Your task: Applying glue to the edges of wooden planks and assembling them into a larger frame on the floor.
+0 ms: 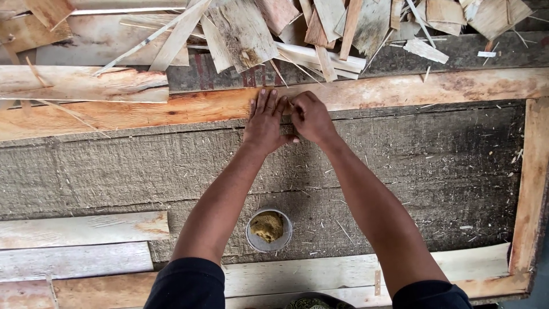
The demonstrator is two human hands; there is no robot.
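My left hand [265,121] lies flat, fingers spread, on a long orange-brown veneer strip [143,109] that runs across the top of a rough grey board [429,166]. My right hand [310,118] sits right beside it with fingers curled, pressing or pinching at the strip's surface; whether it holds anything is hidden. Both forearms reach forward from dark sleeves at the bottom.
A small round tin [269,230] with a yellowish-brown lump stands between my arms. A pile of loose veneer scraps [297,28] lies beyond the strip. Pale veneer sheets [80,229] cover the lower left, another strip [529,189] runs down the right edge.
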